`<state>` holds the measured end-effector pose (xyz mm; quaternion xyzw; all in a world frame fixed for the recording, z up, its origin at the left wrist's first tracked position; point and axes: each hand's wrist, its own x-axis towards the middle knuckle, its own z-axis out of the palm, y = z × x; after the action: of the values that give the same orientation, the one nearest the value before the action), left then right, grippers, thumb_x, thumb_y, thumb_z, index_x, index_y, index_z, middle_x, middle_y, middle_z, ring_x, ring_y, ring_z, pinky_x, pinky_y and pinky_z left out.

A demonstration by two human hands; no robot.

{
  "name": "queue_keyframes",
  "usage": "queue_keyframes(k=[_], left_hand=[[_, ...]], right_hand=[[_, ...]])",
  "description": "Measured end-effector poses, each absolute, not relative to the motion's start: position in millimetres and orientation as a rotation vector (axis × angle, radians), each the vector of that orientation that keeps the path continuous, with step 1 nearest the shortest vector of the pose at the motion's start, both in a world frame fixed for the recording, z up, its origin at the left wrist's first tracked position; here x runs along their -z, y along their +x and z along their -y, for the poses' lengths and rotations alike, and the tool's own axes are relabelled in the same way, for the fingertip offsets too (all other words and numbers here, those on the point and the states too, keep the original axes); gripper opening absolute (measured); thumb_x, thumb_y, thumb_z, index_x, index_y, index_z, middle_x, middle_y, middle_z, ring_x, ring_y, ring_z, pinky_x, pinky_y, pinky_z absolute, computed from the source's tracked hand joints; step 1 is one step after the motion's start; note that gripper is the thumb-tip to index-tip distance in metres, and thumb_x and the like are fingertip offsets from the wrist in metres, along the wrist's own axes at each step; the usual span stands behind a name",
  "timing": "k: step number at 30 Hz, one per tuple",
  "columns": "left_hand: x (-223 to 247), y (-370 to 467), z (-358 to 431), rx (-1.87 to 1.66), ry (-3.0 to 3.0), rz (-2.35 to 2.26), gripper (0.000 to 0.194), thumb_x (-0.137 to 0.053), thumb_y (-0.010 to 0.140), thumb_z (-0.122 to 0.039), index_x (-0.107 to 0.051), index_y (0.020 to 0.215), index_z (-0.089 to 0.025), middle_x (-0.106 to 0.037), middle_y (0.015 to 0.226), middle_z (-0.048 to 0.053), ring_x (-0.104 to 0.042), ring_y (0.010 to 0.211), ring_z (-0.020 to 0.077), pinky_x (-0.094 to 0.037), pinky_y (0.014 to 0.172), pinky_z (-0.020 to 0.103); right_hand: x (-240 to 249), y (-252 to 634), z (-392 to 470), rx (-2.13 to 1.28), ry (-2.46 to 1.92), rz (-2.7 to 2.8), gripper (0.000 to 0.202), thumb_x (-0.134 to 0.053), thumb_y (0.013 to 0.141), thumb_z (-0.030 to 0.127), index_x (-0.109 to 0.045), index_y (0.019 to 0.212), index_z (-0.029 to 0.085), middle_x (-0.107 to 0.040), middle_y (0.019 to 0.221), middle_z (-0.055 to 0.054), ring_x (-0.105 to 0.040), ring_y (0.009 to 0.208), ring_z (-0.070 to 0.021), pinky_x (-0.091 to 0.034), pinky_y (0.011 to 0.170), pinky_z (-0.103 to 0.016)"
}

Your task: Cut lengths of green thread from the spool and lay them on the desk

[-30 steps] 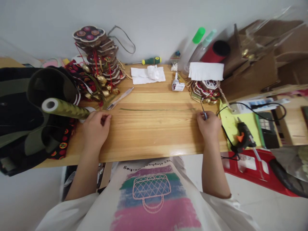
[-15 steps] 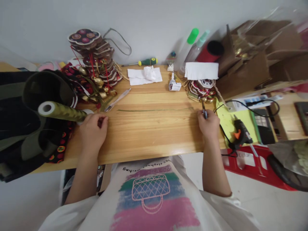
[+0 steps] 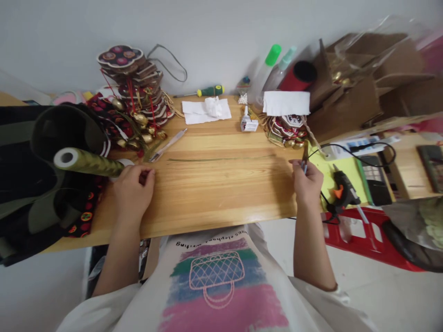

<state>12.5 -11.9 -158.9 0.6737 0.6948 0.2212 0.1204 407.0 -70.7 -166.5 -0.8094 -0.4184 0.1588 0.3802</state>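
Note:
My left hand (image 3: 134,188) rests near the table's left part beside a roll of olive ribbon (image 3: 92,162), its thumb and fingers pinched together; what they hold, if anything, is too small to make out. A thin green strand (image 3: 221,159) lies straight across the wooden table (image 3: 221,193) between my hands. At the right, my right hand (image 3: 308,180) is closed on a small pointed tool (image 3: 305,159) with bluish handles, its tip pointing away from me. This hand is near a yellow sheet (image 3: 353,177).
Stacked ornaments with bells (image 3: 138,92) stand at the back left. A pen (image 3: 169,145), tissue (image 3: 213,107), screwdriver (image 3: 211,91) and small glue bottle (image 3: 248,121) lie along the back. Rightward are a glue gun (image 3: 346,188), cardboard box (image 3: 349,108) and black cable.
My right hand has moved a little to the right with the tool, away from the strand's right end. My left hand has hardly moved. The view has shifted slightly.

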Motion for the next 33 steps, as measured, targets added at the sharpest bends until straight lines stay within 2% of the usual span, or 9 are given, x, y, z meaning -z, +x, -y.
queue_keyframes(k=[2,4,8,11,16,22,27,29,33], left_hand=[[161,12,11,-0.652,1.976,-2.048,0.019,-0.046,0.08,-0.039,-0.056,0.072,-0.024,-0.061,0.076,0.005,-0.057,0.067,0.0201,-0.047,0.072,0.037],[163,12,10,-0.656,1.988,-2.061,0.02,-0.047,0.078,-0.04,-0.056,0.072,-0.023,-0.061,0.074,0.004,-0.057,0.066,0.019,-0.046,0.069,0.034],[166,10,9,-0.672,2.011,-2.061,0.023,-0.047,0.079,-0.041,-0.057,0.073,-0.022,-0.061,0.074,0.004,-0.057,0.066,0.0185,-0.045,0.069,0.033],[166,9,9,-0.674,2.004,-2.063,0.022,-0.048,0.078,-0.04,-0.057,0.073,-0.022,-0.06,0.073,0.004,-0.057,0.066,0.0191,-0.046,0.069,0.034],[161,11,10,-0.681,2.004,-2.033,0.018,-0.049,0.08,-0.04,-0.056,0.071,-0.026,-0.062,0.074,0.006,-0.059,0.071,0.0242,-0.047,0.072,0.04],[155,14,13,-0.66,1.985,-2.024,0.018,-0.047,0.084,-0.04,-0.056,0.07,-0.033,-0.063,0.075,0.008,-0.062,0.076,0.0286,-0.049,0.075,0.047],[157,12,12,-0.667,1.979,-2.015,0.018,-0.048,0.083,-0.041,-0.057,0.071,-0.031,-0.062,0.075,0.007,-0.062,0.076,0.0275,-0.048,0.075,0.045],[159,11,11,-0.689,1.982,-2.021,0.018,-0.049,0.082,-0.041,-0.057,0.07,-0.03,-0.062,0.074,0.007,-0.061,0.074,0.0265,-0.047,0.074,0.043],[164,10,10,-0.755,1.989,-2.04,0.02,-0.051,0.079,-0.042,-0.057,0.07,-0.025,-0.06,0.069,0.003,-0.058,0.066,0.0223,-0.047,0.069,0.039]], right_hand=[[162,398,75,-0.296,-2.192,1.162,0.044,-0.044,0.079,0.043,-0.071,0.099,0.014,-0.067,0.074,-0.008,-0.056,0.062,-0.0185,-0.042,0.058,-0.03],[159,388,79,-0.246,-2.288,1.282,0.048,-0.046,0.076,0.039,-0.072,0.109,0.014,-0.072,0.082,-0.012,-0.061,0.068,-0.023,-0.044,0.061,-0.032],[160,372,83,-0.19,-2.459,1.493,0.055,-0.045,0.076,0.031,-0.068,0.124,0.017,-0.074,0.08,-0.013,-0.063,0.065,-0.0248,-0.041,0.059,-0.031],[160,366,83,-0.198,-2.512,1.559,0.053,-0.044,0.08,0.028,-0.065,0.128,0.019,-0.075,0.09,-0.013,-0.064,0.068,-0.0244,-0.04,0.06,-0.03],[160,365,80,-0.213,-2.565,1.559,0.051,-0.043,0.084,0.028,-0.063,0.13,0.017,-0.075,0.097,-0.014,-0.066,0.073,-0.0256,-0.039,0.06,-0.031],[160,364,84,-0.182,-2.476,1.525,0.052,-0.045,0.08,0.026,-0.065,0.127,0.018,-0.076,0.092,-0.012,-0.066,0.071,-0.0237,-0.04,0.06,-0.029],[149,337,92,-0.516,-2.218,1.549,0.037,-0.048,0.079,0.027,-0.071,0.108,0.021,-0.075,0.092,-0.009,-0.066,0.075,-0.0227,-0.045,0.065,-0.03],[143,320,94,-0.762,-2.055,1.577,0.029,-0.05,0.083,0.034,-0.069,0.1,0.02,-0.073,0.084,-0.008,-0.064,0.07,-0.0202,-0.044,0.064,-0.029],[136,292,95,-1.126,-1.735,1.616,0.031,-0.049,0.09,0.047,-0.06,0.095,0.018,-0.065,0.078,-0.003,-0.057,0.067,-0.0152,-0.042,0.064,-0.027]])
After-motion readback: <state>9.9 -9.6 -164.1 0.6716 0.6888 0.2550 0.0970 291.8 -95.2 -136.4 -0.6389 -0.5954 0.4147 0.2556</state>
